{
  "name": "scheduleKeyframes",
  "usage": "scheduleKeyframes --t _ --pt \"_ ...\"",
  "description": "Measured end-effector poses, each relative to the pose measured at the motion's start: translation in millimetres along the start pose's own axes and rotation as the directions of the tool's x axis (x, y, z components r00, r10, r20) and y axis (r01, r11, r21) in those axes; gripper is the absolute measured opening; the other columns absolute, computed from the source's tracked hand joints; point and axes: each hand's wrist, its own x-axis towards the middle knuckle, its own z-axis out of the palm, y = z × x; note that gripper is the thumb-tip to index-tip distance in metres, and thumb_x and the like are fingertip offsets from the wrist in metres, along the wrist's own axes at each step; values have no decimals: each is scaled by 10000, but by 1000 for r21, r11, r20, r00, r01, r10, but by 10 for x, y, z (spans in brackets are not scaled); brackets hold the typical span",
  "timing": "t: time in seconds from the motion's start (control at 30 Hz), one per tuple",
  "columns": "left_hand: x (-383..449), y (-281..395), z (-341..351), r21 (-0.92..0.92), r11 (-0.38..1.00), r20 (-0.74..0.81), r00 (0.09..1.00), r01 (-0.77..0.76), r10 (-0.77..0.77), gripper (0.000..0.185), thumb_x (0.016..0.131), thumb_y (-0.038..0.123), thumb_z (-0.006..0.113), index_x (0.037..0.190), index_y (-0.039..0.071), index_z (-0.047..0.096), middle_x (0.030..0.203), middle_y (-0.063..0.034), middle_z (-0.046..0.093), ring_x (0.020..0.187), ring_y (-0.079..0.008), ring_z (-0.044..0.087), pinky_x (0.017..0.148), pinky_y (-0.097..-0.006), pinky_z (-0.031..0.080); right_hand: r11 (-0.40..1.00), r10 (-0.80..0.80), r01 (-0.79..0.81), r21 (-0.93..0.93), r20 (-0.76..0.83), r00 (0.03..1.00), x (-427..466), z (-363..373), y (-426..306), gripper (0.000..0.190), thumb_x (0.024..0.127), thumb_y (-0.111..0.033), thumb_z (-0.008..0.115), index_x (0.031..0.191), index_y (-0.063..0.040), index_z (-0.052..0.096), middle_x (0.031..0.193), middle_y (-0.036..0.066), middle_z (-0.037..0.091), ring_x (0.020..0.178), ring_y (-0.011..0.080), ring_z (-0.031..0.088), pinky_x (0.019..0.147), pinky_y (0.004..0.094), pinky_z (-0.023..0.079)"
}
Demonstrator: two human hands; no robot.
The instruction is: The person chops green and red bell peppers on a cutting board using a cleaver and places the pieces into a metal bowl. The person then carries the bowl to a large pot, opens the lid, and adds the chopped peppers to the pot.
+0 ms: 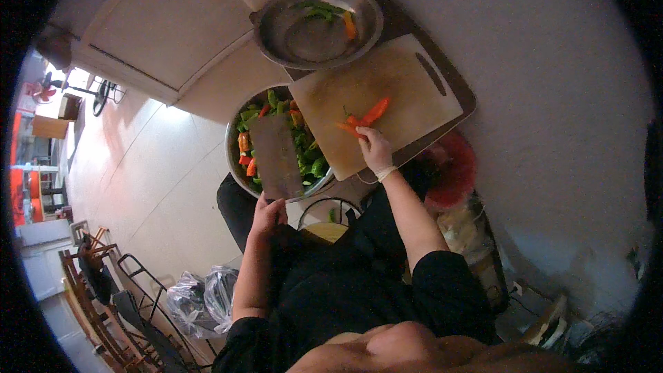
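My left hand [270,213] grips the handle end of a broad-bladed cleaver [277,155], whose blade is over a metal basin [230,150] of cut green, red and orange peppers [311,158]. My right hand [375,150], in a thin pale glove, has its fingers on a red pepper [357,123] that looks split open, with its green stem showing. The pepper lies on a pale cutting board [414,124] with a slotted handle. Beyond the board, a steel bowl [318,46] holds green peppers [321,10] and an orange one [349,26].
A red container [456,171] stands right of the board, close to a wall [549,114]. Plastic bags [199,300] and folded metal frames [140,274] are at the lower left. A pale cabinet [171,26] stands at the upper left. Boxes [49,127] lie farther off.
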Motion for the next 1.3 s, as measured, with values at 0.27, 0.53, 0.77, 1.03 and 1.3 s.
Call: scheduleKeyframes --t 0.27,0.53,0.77,1.03,1.3 --pt "-24 252 700 872 423 102 937 -246 334 299 781 94 546 1066 36 481 804 -250 613 782 -422 597 682 -473 462 937 102 -122 -328 -75 992 -8 177 -84 296 780 -208 649 1048 -86 618 966 110 591 993 326 519 870 439 414" --pt "-116 219 986 948 282 76 965 -148 251 187 791 110 514 910 32 392 713 -276 572 731 -474 552 649 -550 429 911 59 -54 -408 1 998 -127 346 -113 154 734 -218 671 820 -92 654 891 96 577 877 322 527 785 429 417" --pt "-81 211 1026 947 261 109 951 -187 288 178 796 85 506 912 24 386 720 -274 564 735 -469 550 654 -550 424 892 86 -119 -436 -96 992 -187 449 -124 107 745 -197 659 783 -98 649 895 87 577 887 316 524 777 439 421" --pt "29 113 1033 947 275 87 957 -165 276 197 783 77 518 928 10 401 757 -275 576 758 -468 554 674 -543 433 904 129 -143 -404 -62 990 -186 445 -79 109 752 -205 655 786 -101 648 950 83 578 911 305 523 809 439 406" --pt "293 17 948 973 222 27 981 -69 190 185 785 96 515 904 1 410 772 -287 587 761 -469 569 688 -533 451 877 147 -166 -451 -76 986 -179 457 -97 131 747 -221 649 759 -93 626 976 100 572 929 299 525 814 438 400"
